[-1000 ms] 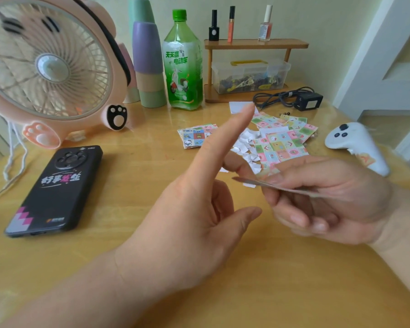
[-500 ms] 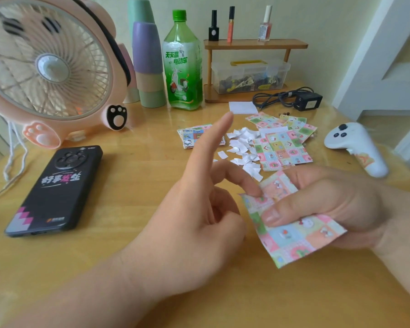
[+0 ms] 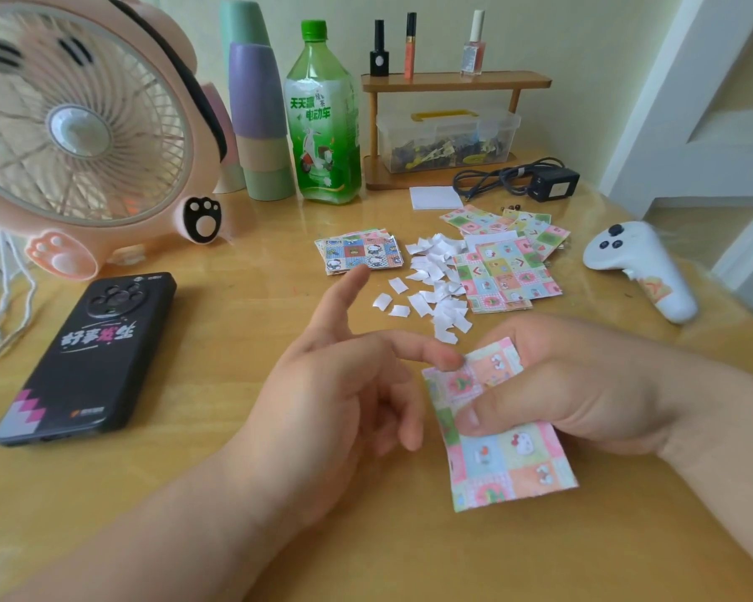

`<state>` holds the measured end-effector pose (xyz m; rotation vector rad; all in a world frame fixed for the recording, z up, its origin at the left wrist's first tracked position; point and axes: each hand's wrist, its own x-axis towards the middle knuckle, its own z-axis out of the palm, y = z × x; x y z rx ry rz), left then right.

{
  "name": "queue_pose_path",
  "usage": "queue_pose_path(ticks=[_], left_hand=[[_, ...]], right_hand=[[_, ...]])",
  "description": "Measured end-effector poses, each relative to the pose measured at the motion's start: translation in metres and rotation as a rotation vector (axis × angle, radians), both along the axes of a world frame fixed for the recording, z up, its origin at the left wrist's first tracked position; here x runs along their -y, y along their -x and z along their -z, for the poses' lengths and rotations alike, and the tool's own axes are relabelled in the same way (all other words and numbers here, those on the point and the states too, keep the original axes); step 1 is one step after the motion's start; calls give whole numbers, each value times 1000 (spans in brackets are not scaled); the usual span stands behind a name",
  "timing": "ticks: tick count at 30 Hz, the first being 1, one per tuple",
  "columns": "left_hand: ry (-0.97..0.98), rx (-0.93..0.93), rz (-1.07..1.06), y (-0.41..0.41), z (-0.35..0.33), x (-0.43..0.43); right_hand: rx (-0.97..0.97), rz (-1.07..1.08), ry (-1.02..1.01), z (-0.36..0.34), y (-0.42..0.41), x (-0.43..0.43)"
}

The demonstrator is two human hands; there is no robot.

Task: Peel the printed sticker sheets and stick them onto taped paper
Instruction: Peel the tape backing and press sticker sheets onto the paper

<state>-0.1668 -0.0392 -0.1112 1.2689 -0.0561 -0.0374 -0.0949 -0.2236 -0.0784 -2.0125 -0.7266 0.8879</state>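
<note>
My right hand [image 3: 583,384] grips a pastel printed sticker sheet [image 3: 505,462] above the near table, thumb curled over its face. My left hand [image 3: 344,384] is beside it with the index finger raised and the middle fingertip touching the sheet's upper left corner. Further back lie a small stack of printed sheets [image 3: 359,252], more pastel sheets [image 3: 511,271], a heap of white peeled backing scraps [image 3: 435,284] and a blank white paper [image 3: 435,197].
A black phone [image 3: 88,358] lies at the left below a pink fan [image 3: 79,132]. Stacked cups [image 3: 257,110], a green bottle [image 3: 322,119], a wooden shelf [image 3: 453,82] with a clear box, a charger [image 3: 548,182] and a white controller [image 3: 644,267] ring the back and right.
My right hand has turned the sheet from edge-on to face-up and lowered it. My left index finger has dropped lower, and its middle finger now touches the sheet's corner.
</note>
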Motion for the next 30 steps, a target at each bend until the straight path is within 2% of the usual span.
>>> queue_pose_path(ticks=[2, 5, 7, 9, 12, 17, 21, 23, 25, 28, 30], left_hand=[[89, -69, -15, -1, -1, 1], [221, -123, -40, -4, -6, -1], [136, -109, -116, -8, -6, -6], [-48, -66, -183, -11, -3, -11], [-201, -41, -146, -14, 3, -16], [-304, -63, 47, -12, 5, -19], [-323, -61, 39, -14, 5, -22], [-356, -62, 1, -16, 5, -25], [-514, -24, -56, -16, 4, -27], [-771, 31, -122, -14, 2, -25], [-932, 64, -112, -11, 2, -23]], right_hand=[[18, -2, -13, 2, 3, -1], [-53, 7, -31, 8, 10, -1], [-56, -7, -42, 9, 15, -5], [-71, -9, -68, 9, 15, -6], [-122, 17, -129, 8, 14, -5], [-189, 97, -196, 13, 8, -1], [-194, 155, -220, 12, 7, -2], [-101, 252, -207, 12, 5, -2], [87, 339, -160, 13, 3, -1], [372, 299, -38, 15, 3, -3], [471, 271, 57, 17, 6, -5]])
